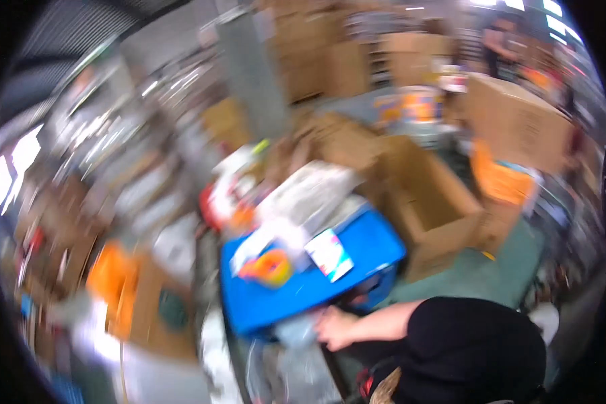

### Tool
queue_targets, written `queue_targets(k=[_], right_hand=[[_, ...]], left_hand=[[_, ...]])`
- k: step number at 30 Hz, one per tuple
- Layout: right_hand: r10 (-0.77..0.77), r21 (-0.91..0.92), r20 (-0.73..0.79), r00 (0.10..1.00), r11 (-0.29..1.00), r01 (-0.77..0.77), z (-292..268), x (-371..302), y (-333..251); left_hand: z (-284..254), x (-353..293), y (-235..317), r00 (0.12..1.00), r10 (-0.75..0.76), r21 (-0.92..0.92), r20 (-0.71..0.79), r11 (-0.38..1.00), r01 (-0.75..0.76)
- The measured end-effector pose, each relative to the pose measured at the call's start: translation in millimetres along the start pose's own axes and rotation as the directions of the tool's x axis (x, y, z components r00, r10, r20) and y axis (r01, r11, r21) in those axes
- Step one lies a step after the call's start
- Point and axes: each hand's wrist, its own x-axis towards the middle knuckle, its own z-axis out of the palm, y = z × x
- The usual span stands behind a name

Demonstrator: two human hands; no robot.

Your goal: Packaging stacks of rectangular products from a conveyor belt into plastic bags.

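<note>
Blue tbl (310, 291) amid cardbd ctns (515, 121)

One blue desk (303, 293), one phone or card (329, 255), one round orange-yellow thing (274, 268), one grey pillar (252, 74), one bare arm (387, 323), one other person (501, 42), two large orange bags or sheets (111, 279) (499, 178); cardboard boxes (518, 124) blur beyond counting.

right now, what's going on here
A person's bare hand, seemingly the right, is low beside a blue surface, near pale plastic; blur hides whether its grip is closed on anything. On the surface lie a yellow-orange item and a colourful card-like rectangle, neither touched by that hand. An open cardboard box stands to the right. The other hand is out of view.
</note>
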Motion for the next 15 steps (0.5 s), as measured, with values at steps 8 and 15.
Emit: queue_targets(k=[8,15], right_hand=[[0.083,0.001,0.076,0.994,0.997,-0.083,15.5,37.5,3.5],[-0.097,0.725,-0.147,0.984,0.667,0.174,24.7,145.0,-157.2]], left_hand=[[15.1,0.6,11.5,0.758,-0.65,-0.283,0.053,0.718,0.636],[6.2,-15.1,16.5,0.711,-0.677,-0.206,0.189,0.681,0.703]])
